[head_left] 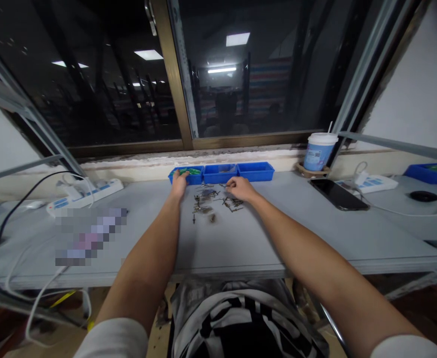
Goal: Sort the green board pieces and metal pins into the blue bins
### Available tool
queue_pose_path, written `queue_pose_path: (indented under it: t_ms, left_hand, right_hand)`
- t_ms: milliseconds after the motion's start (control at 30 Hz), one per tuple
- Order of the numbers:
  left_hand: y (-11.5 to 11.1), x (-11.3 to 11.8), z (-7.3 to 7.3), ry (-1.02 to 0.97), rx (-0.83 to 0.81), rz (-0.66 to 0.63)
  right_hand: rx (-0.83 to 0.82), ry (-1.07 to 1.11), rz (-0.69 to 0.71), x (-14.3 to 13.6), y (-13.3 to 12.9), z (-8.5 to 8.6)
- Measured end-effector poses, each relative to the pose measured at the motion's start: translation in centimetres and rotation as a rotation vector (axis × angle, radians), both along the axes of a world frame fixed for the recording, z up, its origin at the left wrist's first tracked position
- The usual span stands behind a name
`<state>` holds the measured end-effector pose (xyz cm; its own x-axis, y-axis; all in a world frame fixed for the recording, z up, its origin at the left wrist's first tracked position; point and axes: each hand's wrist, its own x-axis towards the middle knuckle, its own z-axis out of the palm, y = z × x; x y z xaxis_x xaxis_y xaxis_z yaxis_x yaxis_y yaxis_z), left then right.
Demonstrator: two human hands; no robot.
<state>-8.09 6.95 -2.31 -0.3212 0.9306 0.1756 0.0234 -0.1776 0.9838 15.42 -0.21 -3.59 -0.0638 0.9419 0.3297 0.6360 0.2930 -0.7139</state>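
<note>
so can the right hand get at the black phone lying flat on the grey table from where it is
Probably yes: the right hand rests by the small metal parts, and bare grey table lies between it and the black phone.

A single camera, worn on the person's head, looks forward and down along both outstretched forearms. A grey table [241,243] fills the middle of the frame, seen from close above its near edge. A dark window [241,74] spans the top of the frame, facing the camera. The person's lap sits at bottom centre.
</note>
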Motion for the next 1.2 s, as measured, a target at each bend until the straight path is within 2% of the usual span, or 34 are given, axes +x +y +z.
queue_pose_path:
  t_ms: [100, 167, 300, 467, 633, 800, 967, 1100, 1200]
  left_hand:
    - [-0.2, -0.2, 0.2, 0.04, -0.007, -0.066]
    - [-0.6, -0.2, 0.3, 0.117, 0.013, -0.062]
    - [-1.9, 0.3, 0.7, 0.5, 0.092, 0.036]
    - [-4.0, 1.8, 0.8, 0.914, 0.095, -0.114]
    - [-5.1, 2.8, 0.3, 1.067, 0.039, -0.242]
    - [-5.1, 3.2, -0.4, 1.155, 0.063, -0.368]
    - [-4.8, 3.5, -0.7, 1.179, 0.163, -0.361]
    - [-4.9, 4.2, -0.2, 0.939, 0.229, -0.349]
    - [-5.2, 5.1, 0.2, 0.687, 0.231, -0.422]
  right_hand:
    - [-0.041, -0.039, 0.005, 0.5, 0.1, -0.2]
    - [-0.067, -0.06, 0.058, 0.8, 0.1, -0.4]
    - [-0.06, -0.105, 0.223, 0.9, 0.2, -0.9]
    - [-0.023, -0.121, 0.323, 0.5, 0.6, -1.5]
    - [0.049, -0.137, 0.294, 0.2, 0.5, -1.8]
    - [0.046, -0.129, 0.274, 0.0, 0.4, -1.8]
    - [0.052, -0.111, 0.256, -0.3, 0.2, -1.8]
    - [0.133, -0.045, 0.164, -0.8, 0.2, -1.5]
    - [0.192, 0.101, 0.142, -1.3, 0.3, -1.2]
